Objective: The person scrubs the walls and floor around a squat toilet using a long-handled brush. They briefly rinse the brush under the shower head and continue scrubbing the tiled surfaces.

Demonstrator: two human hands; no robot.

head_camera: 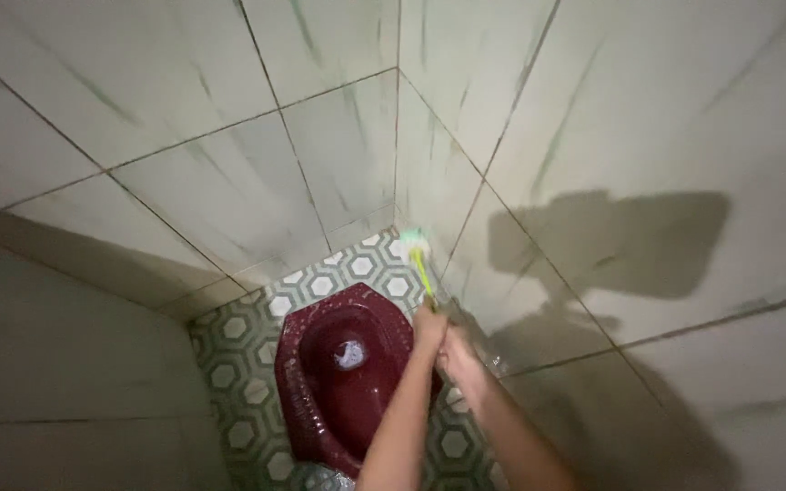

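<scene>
Head view, looking down into a tiled toilet stall. My left hand [429, 325] is wrapped around the lower end of the brush [418, 259], fingers curled tight on the yellow-green handle. My right hand [458, 356] sits just behind and below it, touching the left; it looks closed as well, but I can't tell whether it grips the handle end or just the other hand. Both forearms come up from the bottom edge of the frame, side by side.

The brush runs up and away from my hands, tilted slightly left. Its pale teal head is down at the far right corner of the floor [247, 391], right where the two walls meet. Whether the bristles touch floor tile or the wall base, can't tell, too small.

Squat pan [338, 382], dark red, sunk in the floor, left of my hands and just below the brush. Surface is wet and shiny, a bit of water in the bowl. My left forearm crosses over its right rim.

Floor has hexagon-pattern tiles, green and white, around the pan. Back wall [229, 173] and right wall [629, 136] are large pale tiles with greenish streaks. Dark shadow of head and arms falls on the right wall.
</scene>
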